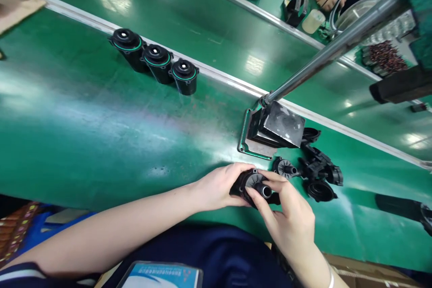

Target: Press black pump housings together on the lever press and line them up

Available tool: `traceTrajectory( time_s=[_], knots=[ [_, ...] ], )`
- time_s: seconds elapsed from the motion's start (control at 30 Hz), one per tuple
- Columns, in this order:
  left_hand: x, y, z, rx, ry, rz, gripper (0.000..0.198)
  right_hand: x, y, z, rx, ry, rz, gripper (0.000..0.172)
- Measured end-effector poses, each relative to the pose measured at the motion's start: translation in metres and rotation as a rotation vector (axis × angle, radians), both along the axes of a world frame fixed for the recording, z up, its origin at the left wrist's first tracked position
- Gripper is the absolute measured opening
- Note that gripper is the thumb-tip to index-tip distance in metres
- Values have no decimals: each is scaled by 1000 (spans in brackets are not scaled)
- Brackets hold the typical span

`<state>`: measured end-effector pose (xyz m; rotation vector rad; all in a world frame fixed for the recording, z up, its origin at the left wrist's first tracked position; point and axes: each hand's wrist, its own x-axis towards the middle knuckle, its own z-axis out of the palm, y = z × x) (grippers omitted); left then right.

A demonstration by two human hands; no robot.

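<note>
Badge card (pixel 162 275) closest to camera, low on the navy shirt (pixel 229 252), between 7 and 8 o'clock from the work. Clock readings here centre on the black spouted part (pixel 248 181), held in both hands just above the green bench (pixel 111 144).

Left hand (pixel 221 184) comes in from 9 o'clock, wrapped around the part's body, thumb along the upper side. Right hand (pixel 292 211) reaches in from 4 o'clock, thumb and fingers closed in a narrow grip about the ribbed face and short spout; spout opening points toward 4.

At 2 o'clock, just beside the right fingers: a second ribbed piece (pixel 283 167), spout up and rightward. Beyond it, at 3, a loose cluster of black housings (pixel 320 171). At 1, stacked metal blocks (pixel 283 123) on a plate (pixel 246 137) at the foot of a slanting pole (pixel 324 58).

Between 10 and 11, three black canisters (pixel 155 60), green-ringed, upright in a close row along the pale rail (pixel 222 78). Farther off at 1, a co-worker's hand (pixel 332 1).
</note>
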<state>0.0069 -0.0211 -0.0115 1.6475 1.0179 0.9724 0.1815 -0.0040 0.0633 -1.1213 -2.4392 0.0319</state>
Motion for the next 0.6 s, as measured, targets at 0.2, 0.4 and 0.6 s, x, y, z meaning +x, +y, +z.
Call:
traceTrajectory(
  time_s=[0.2, 0.4, 0.6],
  knots=[
    [0, 0, 2, 8, -5, -6, 70, -1, -2, -1, 28, -7, -28, 23],
    [-1, 0, -3, 100, 3, -28, 73, 5, -2, -7, 9, -10, -27, 28],
    [4, -2, -13, 318, 85, -32, 59, 1, -6, -18, 23, 66, 6, 27]
  ],
)
